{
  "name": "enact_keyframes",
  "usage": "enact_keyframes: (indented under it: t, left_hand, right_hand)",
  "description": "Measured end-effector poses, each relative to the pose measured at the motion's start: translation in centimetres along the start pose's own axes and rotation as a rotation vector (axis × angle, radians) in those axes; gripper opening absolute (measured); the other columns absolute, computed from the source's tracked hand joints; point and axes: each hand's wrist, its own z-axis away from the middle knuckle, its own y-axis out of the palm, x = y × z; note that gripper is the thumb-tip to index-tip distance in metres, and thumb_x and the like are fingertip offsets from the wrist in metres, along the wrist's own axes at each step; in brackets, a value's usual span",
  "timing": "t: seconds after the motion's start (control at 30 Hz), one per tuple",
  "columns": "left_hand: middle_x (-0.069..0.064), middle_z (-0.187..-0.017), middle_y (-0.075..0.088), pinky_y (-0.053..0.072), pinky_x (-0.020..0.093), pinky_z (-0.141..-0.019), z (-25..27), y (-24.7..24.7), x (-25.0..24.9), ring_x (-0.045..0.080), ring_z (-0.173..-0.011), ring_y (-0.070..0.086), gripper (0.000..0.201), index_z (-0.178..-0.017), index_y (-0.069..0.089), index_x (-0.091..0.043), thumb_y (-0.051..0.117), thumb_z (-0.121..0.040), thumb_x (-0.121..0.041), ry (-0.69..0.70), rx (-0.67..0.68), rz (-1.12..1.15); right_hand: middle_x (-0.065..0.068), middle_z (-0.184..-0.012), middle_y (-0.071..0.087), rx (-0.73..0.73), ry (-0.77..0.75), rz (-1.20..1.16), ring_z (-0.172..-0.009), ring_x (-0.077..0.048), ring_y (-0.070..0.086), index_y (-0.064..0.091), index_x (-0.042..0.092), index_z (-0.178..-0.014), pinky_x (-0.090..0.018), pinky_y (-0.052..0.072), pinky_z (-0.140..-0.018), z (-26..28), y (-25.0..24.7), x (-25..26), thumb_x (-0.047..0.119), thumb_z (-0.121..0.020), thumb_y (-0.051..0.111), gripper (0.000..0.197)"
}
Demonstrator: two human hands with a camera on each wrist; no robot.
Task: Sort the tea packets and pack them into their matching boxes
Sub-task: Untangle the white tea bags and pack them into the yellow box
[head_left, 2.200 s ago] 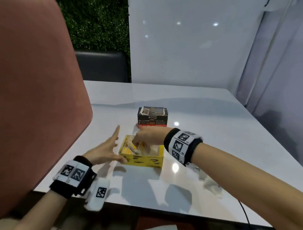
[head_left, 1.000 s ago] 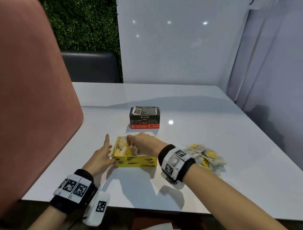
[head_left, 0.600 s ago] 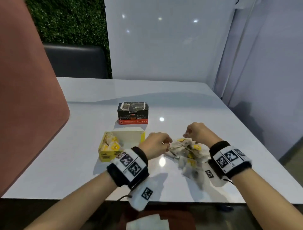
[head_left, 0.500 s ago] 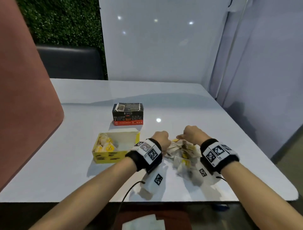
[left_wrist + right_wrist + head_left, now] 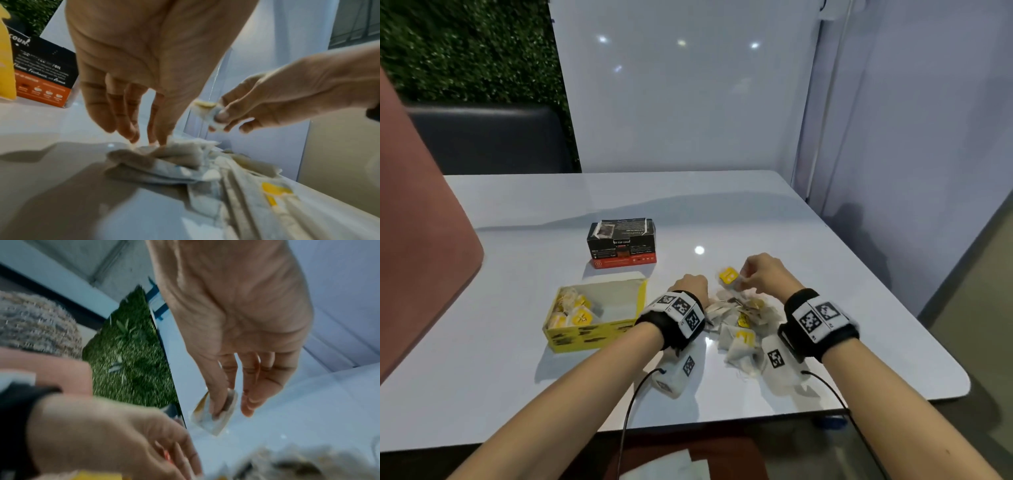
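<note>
A loose pile of tea packets (image 5: 739, 322) lies on the white table (image 5: 517, 377), right of the open yellow box (image 5: 592, 337). The box holds a few yellow-tagged packets (image 5: 575, 313) at its left end. Behind it stands the black and red box (image 5: 621, 243). My left hand (image 5: 690, 284) reaches down with fairly straight fingers (image 5: 131, 134) whose tips touch the pile (image 5: 174, 162). My right hand (image 5: 748, 275) pinches one yellow-tagged packet (image 5: 729, 275) just above the pile's far edge; the right wrist view shows thumb and finger on that packet (image 5: 216, 415).
A pink seat back (image 5: 414, 240) rises at the left of the table. A dark bench (image 5: 482, 140) and a white wall panel (image 5: 688, 102) stand behind. The table's right edge (image 5: 959, 380) lies close to my right forearm. Cables hang from both wristbands.
Both hands left the yellow box and moved right to the packet pile. The right hand has lifted one yellow-tagged packet from it; the left fingers have come down onto the pile.
</note>
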Motion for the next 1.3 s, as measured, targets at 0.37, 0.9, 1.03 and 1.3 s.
enact_keyframes:
  t: [0.37, 0.9, 1.03, 1.3]
  left_hand:
    - [0.013, -0.106, 0.07, 0.053, 0.031, -0.083, -0.6, -1.4, -0.8, 0.028, -0.098, 0.064, 0.022, -0.101, 0.072, -0.006, 0.066, -0.081, -0.012, 0.124, 0.014, 0.095]
    - [0.017, -0.096, 0.063, 0.054, 0.015, -0.068, 4.2, -3.3, 2.2, 0.02, -0.083, 0.061, 0.029, -0.112, 0.059, 0.011, 0.052, -0.084, 0.011, 0.182, 0.031, 1.126]
    - [0.015, -0.1, 0.067, 0.055, 0.018, -0.069, 5.6, -3.8, 2.0, 0.015, -0.083, 0.067, 0.027, -0.115, 0.059, 0.005, 0.054, -0.089, -0.001, 0.249, 0.157, 1.263]
    - [0.026, -0.113, 0.063, 0.056, 0.022, -0.073, 7.2, -2.4, 1.1, 0.028, -0.096, 0.064, 0.027, -0.114, 0.056, 0.01, 0.053, -0.088, 0.004, 0.153, 0.07, 1.261]
  right_hand:
    - [-0.013, -0.089, 0.062, -0.072, 0.091, -0.925, -0.072, -0.018, 0.06, 0.048, 0.007, -0.113, -0.023, 0.047, -0.063, 4.7, -0.4, -1.7, -0.004, -0.08, 0.067, 0.039]
    - [-0.004, -0.088, 0.067, -0.332, -0.001, -1.053, -0.078, -0.012, 0.062, 0.068, 0.007, -0.095, -0.014, 0.051, -0.061, 7.8, 3.4, -0.1, 0.012, -0.09, 0.058, 0.013]
    - [-0.002, -0.089, 0.067, -0.3, -0.035, -0.891, -0.081, -0.014, 0.062, 0.068, 0.011, -0.093, -0.018, 0.05, -0.062, 7.9, 3.0, -0.2, 0.013, -0.09, 0.058, 0.011]
    - [-0.015, -0.085, 0.07, -0.407, -0.172, -0.972, -0.078, -0.016, 0.063, 0.059, 0.017, -0.105, -0.028, 0.05, -0.072, 9.2, 1.7, 1.6, 0.0, -0.086, 0.059, 0.025]
